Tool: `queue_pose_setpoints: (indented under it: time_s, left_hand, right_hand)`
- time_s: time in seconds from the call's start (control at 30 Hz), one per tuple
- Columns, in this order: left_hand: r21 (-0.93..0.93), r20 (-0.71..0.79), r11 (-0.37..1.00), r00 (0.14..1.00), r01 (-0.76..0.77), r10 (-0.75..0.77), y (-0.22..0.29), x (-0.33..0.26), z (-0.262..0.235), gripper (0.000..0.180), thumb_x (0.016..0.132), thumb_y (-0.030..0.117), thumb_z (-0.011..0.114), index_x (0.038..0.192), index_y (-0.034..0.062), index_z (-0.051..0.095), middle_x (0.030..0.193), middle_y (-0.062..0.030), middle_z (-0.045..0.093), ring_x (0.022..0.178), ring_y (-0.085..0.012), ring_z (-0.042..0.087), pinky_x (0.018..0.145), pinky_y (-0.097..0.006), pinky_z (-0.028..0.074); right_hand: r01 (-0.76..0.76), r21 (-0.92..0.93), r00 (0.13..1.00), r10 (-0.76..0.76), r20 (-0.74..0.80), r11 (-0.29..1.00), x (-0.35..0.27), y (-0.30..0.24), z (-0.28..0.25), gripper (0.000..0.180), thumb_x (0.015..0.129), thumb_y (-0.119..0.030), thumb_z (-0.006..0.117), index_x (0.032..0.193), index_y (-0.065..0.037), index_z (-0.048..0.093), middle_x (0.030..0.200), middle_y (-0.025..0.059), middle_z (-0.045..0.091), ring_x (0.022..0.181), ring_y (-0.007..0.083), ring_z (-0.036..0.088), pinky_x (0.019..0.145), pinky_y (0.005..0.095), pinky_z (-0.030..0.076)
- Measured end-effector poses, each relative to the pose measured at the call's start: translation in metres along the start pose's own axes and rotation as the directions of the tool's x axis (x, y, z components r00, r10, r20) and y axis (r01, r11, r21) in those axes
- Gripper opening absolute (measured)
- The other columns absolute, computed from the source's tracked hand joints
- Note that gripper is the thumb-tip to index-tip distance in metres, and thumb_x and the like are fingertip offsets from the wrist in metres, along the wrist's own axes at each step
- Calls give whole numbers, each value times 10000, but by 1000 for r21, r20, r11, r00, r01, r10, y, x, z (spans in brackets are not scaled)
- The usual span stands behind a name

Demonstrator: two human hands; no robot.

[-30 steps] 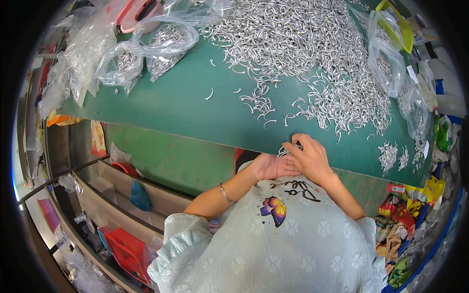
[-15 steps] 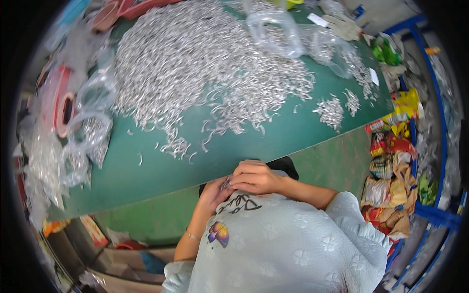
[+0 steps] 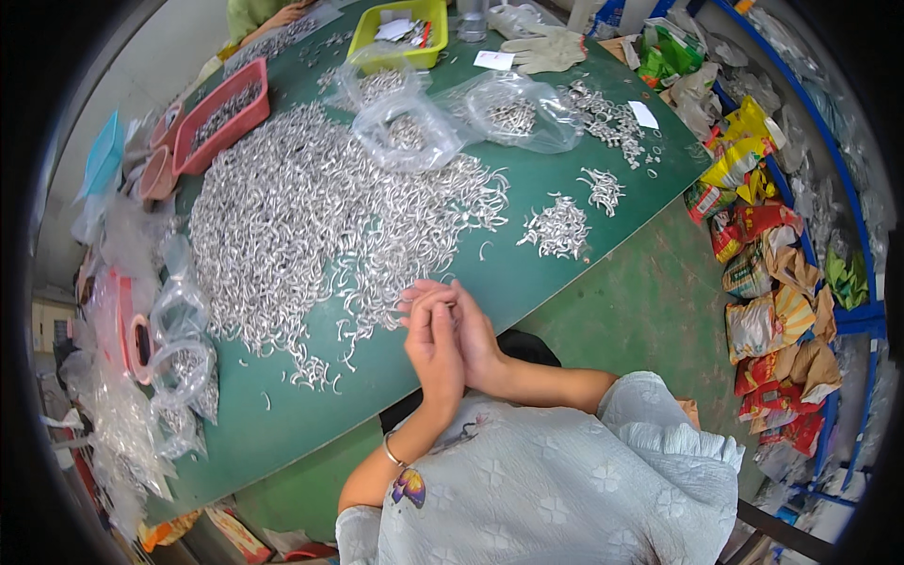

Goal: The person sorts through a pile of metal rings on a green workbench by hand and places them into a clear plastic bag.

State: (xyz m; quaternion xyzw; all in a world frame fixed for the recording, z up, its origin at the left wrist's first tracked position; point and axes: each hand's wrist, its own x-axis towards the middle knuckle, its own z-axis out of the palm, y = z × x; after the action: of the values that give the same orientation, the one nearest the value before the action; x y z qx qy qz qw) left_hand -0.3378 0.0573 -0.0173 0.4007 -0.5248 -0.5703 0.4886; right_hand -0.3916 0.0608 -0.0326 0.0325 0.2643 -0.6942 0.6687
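Note:
My left hand (image 3: 435,353) and my right hand (image 3: 477,341) are pressed together, palms facing, above the near edge of the green table (image 3: 556,273). Their fingers close over each other, and whatever lies between the palms is hidden. Just beyond the fingertips spreads a large heap of small curved silver metal pieces (image 3: 282,207). Two smaller piles sit to the right: a nearer pile (image 3: 557,227) and a little one (image 3: 602,191) behind it. A bangle circles my left wrist.
Clear plastic bags (image 3: 414,158) with metal pieces stand behind the heap. A red basket (image 3: 232,132) and yellow basin (image 3: 411,58) are farther back. Another person's hand (image 3: 288,16) is at the far edge. Packets (image 3: 753,330) and a blue rack (image 3: 857,318) line the right.
Both hands have moved forward from against my body to over the table edge, joined together. The view has shifted, showing more of the table's far side.

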Motion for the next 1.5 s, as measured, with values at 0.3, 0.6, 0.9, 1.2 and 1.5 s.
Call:
queue_pose_setpoints:
  time_s: [0.3, 0.6, 0.9, 1.2, 1.5]
  left_hand:
    - [-72, 234, 908, 878, -413, 418, 1, 19, 50, 343, 951, -6, 396, 1285, -59, 448, 1314, -212, 460, 1203, -304, 508, 1051, -429, 389]
    - [397, 219, 849, 935, -348, 280, 4, 26, -31, 255, 883, -73, 488, 1112, -49, 597, 1159, -160, 579, 1095, -266, 566, 976, -345, 423]
    - [690, -127, 717, 958, -101, 257, 8, -4, -125, 240, 836, -81, 559, 1048, -6, 643, 1094, -146, 623, 1037, -286, 606, 926, -329, 450]
    - [930, -143, 359, 979, 84, 143, -15, -2, -189, 569, 857, 119, 652, 1380, 57, 435, 1490, -139, 348, 1381, -374, 307, 1108, -575, 215]
    - [870, -7, 480, 971, -112, 239, -17, 0, -207, 285, 808, -34, 635, 1089, 15, 636, 1244, -142, 552, 1157, -351, 517, 998, -442, 411]
  right_hand:
    - [-181, 363, 982, 186, 22, 914, 26, -85, -41, 200, 957, -270, 558, 945, -75, 602, 916, 57, 629, 798, 171, 603, 719, 306, 515]
    - [306, -916, 491, -782, 384, -258, 59, -293, -87, 273, 958, -239, 567, 823, -17, 651, 680, 66, 617, 561, 176, 564, 517, 329, 425]
    - [-30, -518, 688, -394, 609, -855, 59, -330, -128, 173, 877, -184, 651, 878, -11, 640, 883, 162, 598, 864, 353, 574, 757, 432, 449]
    - [521, -686, 784, -34, 620, -508, 60, -131, -2, 203, 822, -78, 676, 1007, 4, 652, 1059, 165, 638, 1016, 337, 589, 900, 390, 456]
    - [819, -330, 537, 423, 730, -470, 101, 71, 50, 576, 792, -299, 731, 1292, -94, 533, 1453, 112, 381, 1379, 369, 278, 1092, 508, 270]
